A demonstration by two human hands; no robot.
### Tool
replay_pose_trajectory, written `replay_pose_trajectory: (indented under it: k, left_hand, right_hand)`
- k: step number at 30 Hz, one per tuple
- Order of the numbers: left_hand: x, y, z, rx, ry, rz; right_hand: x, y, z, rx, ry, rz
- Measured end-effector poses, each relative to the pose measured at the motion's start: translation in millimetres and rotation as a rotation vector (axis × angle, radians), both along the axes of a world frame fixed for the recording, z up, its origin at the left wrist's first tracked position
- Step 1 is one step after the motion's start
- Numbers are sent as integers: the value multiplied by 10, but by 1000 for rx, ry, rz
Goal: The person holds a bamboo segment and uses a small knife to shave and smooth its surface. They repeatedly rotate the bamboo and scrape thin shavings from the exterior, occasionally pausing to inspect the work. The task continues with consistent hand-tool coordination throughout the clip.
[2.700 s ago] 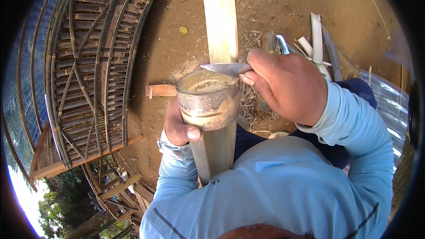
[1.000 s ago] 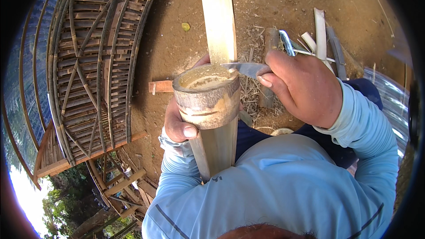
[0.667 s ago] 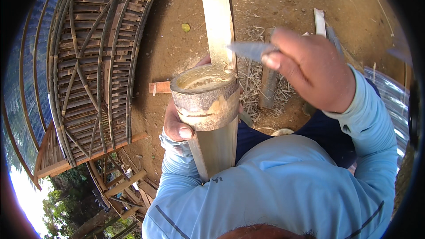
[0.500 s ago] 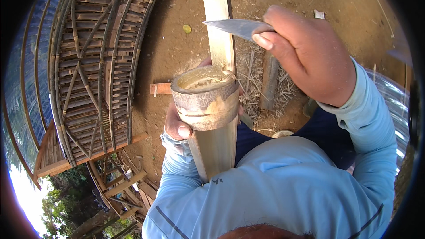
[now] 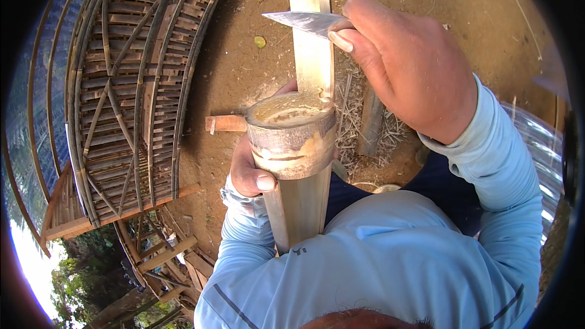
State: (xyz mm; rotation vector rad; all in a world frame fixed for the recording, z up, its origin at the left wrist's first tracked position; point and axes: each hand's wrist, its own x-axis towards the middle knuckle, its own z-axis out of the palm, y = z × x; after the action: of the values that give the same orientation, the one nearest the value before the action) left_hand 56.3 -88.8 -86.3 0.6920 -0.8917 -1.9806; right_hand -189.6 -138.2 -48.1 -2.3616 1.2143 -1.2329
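Note:
My left hand (image 5: 248, 170) is wrapped round a short, thick bamboo section (image 5: 292, 149), its thumb on the near left side and its other fingers mostly hidden behind. Bark is partly scraped off the section's side, leaving pale patches. Its top shows a rough, yellowish hollow. A long, pale split bamboo strip (image 5: 313, 55) stands behind the section, and a flat length of bamboo (image 5: 298, 207) shows below it, against my body. In my closed right hand (image 5: 409, 64) is a knife (image 5: 308, 22), its pointed blade aimed left across the strip, above and apart from the section.
A slatted bamboo structure (image 5: 131, 85) curves along the left. Bamboo shavings (image 5: 390, 134) and a dark bamboo piece (image 5: 370, 122) lie on the dirt ground right of the section. A reddish wood piece (image 5: 225, 123) is to its left, and a yellow leaf (image 5: 260, 42) lies farther off.
My right hand and the knife have moved up and to the left. The bamboo section in my left hand has shifted slightly right, and the strip's upper part has shifted right too.

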Motion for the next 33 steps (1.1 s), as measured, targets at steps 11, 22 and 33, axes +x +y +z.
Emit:
replay_pose_trajectory:
  k: [11,22,33]
  left_hand:
    - [-84,31,58,22,-46,119]
    - [-113,78,71,-3,-33,105]
    - [-129,111,100,7,-25,85]
  right_hand:
    - [-36,194,-100,245,99,163]
    - [-175,148,-140,422,-206,280]
    - [-142,91,-168,321,-278,517]
